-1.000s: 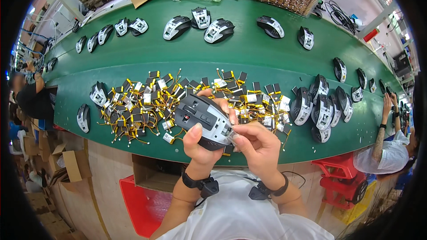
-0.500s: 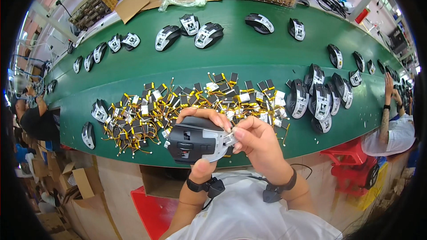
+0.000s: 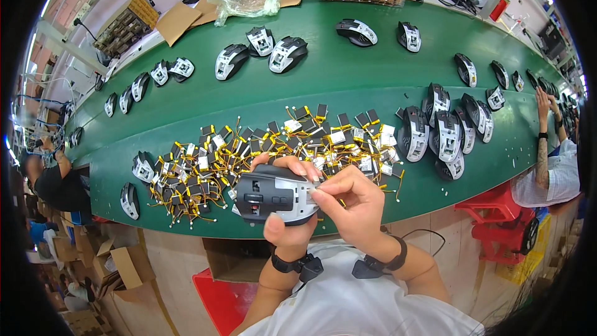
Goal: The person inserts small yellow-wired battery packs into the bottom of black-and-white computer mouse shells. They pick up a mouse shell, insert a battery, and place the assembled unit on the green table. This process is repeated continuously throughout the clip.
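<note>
Over the near part of the green bench, my left hand [image 3: 291,236] is wrapped round a black and light-grey computer mouse [image 3: 266,194], thumb on the near side and fingers on the far side. The mouse has its top cover off and its light-grey end points right. My right hand [image 3: 357,204] pinches at that end, thumb and index finger pressed together. What is between these fingertips is mostly hidden. Just beyond the mouse spreads a pile of small batteries [image 3: 202,180] with yellow tape and thin wires.
Several mice [image 3: 446,137] cluster on the bench [image 3: 367,78] at the right, and more stand along its far part. Two lie left of the batteries. A person in white [image 3: 550,177] works at the far right, one in black [image 3: 53,180] at the left. Red stools [image 3: 491,211] stand below.
My right fingertips have closed in on the mouse's light-grey end. The small silvery piece that showed there before is now mostly covered. The mouse has turned slightly, and the whole view has shifted a little.
</note>
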`<state>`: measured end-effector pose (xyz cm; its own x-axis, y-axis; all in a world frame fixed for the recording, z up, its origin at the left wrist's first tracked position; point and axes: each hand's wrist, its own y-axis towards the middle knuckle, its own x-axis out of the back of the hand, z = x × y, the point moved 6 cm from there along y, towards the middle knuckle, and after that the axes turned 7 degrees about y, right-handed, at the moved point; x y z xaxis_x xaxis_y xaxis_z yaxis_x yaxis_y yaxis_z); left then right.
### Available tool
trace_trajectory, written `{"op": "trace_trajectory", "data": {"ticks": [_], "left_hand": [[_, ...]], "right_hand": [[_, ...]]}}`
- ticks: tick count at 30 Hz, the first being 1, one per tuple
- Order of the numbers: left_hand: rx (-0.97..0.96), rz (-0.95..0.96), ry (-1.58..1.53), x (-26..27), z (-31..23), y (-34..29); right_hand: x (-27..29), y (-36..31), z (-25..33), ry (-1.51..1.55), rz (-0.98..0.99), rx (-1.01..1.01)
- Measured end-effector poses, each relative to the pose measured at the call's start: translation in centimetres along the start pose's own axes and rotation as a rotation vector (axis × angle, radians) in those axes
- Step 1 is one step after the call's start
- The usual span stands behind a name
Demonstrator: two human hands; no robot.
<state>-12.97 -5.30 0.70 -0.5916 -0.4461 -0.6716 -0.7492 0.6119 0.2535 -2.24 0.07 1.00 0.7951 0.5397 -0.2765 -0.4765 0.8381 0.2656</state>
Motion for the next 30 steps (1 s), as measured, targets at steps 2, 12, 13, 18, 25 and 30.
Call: {"op": "trace_trajectory", "data": {"ticks": [2,12,13,18,25,30], "left_hand": [[0.086,-0.010,-0.085,0.5,0.4,0.6],[0.523,0.111,-0.460,0.7,2.3,0.7],[0.547,0.097,-0.461,0.7,2.3,0.7],[0.532,0.132,-0.378,1.1,2.7,0.8],[0.529,0.066,-0.323,1.8,3.1,0.4],[0.482,0.065,-0.382,1.9,2.1,1.0]], "right_hand": [[-0.1,0.2,1.1,-0.164,0.059,0.109],[0.6,1.8,1.9,-0.202,0.329,0.097],[0.6,1.9,2.0,-0.203,0.344,0.103],[0.8,1.9,2.0,-0.350,0.328,0.134],[0.4,1.6,1.4,-0.326,0.274,0.070],[0.5,1.5,2.1,-0.309,0.363,0.063]]}}
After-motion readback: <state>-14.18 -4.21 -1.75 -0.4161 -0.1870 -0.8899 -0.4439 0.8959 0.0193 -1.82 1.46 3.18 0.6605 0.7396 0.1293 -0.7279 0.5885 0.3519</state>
